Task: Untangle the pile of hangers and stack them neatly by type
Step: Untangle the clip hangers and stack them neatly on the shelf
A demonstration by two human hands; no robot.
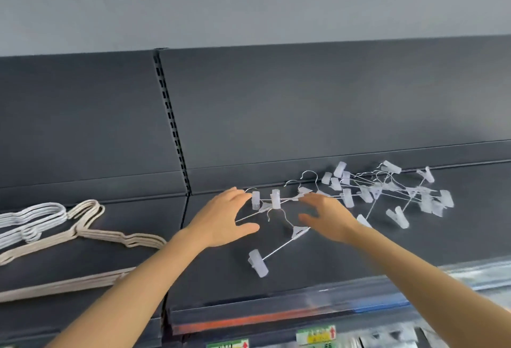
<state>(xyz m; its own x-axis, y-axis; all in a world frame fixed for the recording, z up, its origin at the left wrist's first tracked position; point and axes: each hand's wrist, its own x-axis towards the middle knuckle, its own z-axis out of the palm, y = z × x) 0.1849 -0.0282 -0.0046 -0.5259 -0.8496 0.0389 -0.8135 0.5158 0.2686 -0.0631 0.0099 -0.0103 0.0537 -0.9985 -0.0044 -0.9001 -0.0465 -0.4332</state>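
Note:
A tangle of wire clip hangers with clear plastic clips [387, 193] lies on the dark shelf [318, 270] toward the right. One clip hanger [279, 248] lies apart, nearer the front edge. My left hand [224, 220] hovers with spread fingers over the pile's left end, fingertips close to a clear clip [255, 199]. My right hand [329, 217] reaches in beside it, fingers spread above the wires, holding nothing. On the left shelf section lie a stack of beige hangers [91, 234] and a stack of white hangers [30, 220].
A slotted upright [172, 126] divides the two shelf sections. The dark back panel [304, 104] rises behind the pile. Price tags [315, 335] and an orange-blue strip [249, 320] run along the shelf's front edge below my arms.

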